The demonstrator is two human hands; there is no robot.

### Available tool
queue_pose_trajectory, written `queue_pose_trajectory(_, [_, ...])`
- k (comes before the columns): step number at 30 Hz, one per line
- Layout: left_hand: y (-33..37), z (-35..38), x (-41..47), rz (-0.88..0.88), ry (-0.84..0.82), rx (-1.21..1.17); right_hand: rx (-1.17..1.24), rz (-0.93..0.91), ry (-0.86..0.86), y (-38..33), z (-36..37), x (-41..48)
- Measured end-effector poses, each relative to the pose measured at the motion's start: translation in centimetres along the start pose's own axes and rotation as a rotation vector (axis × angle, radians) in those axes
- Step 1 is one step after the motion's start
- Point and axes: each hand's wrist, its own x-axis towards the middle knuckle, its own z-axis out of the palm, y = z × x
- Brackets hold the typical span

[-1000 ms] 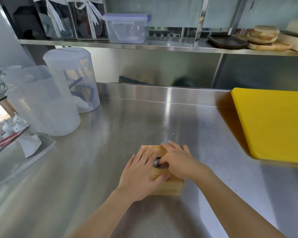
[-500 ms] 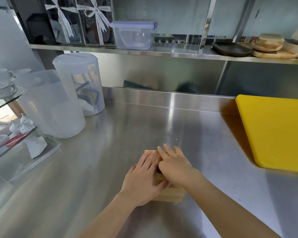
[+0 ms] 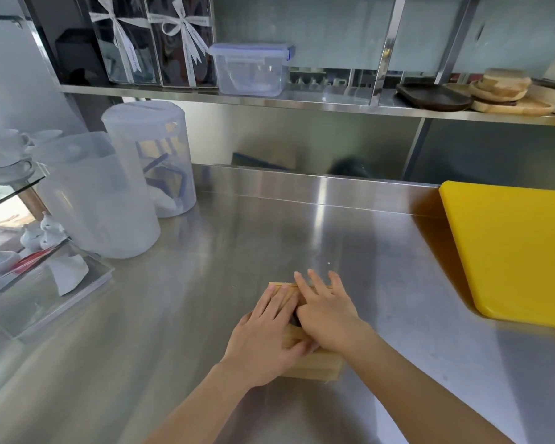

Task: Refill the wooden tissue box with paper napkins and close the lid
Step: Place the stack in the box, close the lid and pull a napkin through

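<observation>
Both hands had slid toward the far edge of the wooden tissue box (image 3: 311,366) since the earlier frames, and the right fingertips had advanced past that edge; the box itself occupied the same spot on the counter.

Head view: the wooden tissue box stood on the stainless steel counter (image 3: 205,315), near the front and slightly right of centre, well apart from the yellow cutting board (image 3: 510,251) at the right. Its long axis ran near to far, with the far end tilted slightly to the left. The lid (image 3: 282,288) lay flat on top, and only its far strip and the near side wall of the box were visible. A dark opening (image 3: 293,318) showed between the two hands; its contents could not be determined.

The left hand (image 3: 263,334) lay palm down on the left half of the lid, fingers extended and together, gripping nothing. The right hand (image 3: 327,315) lay palm down on the right half, fingers spread, fingertips reaching just beyond the far edge, also gripping nothing. The two hands touched each other over the middle of the lid.

At the far left stood two translucent plastic containers (image 3: 109,200), just beside each other. A shelf (image 3: 302,102) above carried a clear lidded tub (image 3: 250,70) and wooden plates (image 3: 507,94).
</observation>
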Motion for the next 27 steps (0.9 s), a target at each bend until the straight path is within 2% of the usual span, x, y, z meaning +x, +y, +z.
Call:
queue_pose_trajectory(5, [0.1,-0.1,0.0,-0.009,-0.012,-0.012,0.071,0.028,0.140,-0.3,0.1,0.4])
queue_pose_trajectory(9, [0.2,-0.2,0.0,-0.009,-0.009,-0.006,0.129,0.004,0.170,0.3,0.2,0.2])
queue_pose_trajectory(14, [0.3,-0.1,0.0,-0.019,-0.008,-0.014,0.190,-0.093,0.219,1.0,0.5,0.1])
queue_pose_trajectory(22, [0.2,-0.2,0.0,-0.023,-0.021,-0.018,0.250,-0.196,0.491,2.2,2.5,-0.1])
queue_pose_trajectory(27, [0.0,0.0,0.1,-0.042,-0.038,-0.062,0.280,-0.307,0.520,2.4,2.2,-0.9])
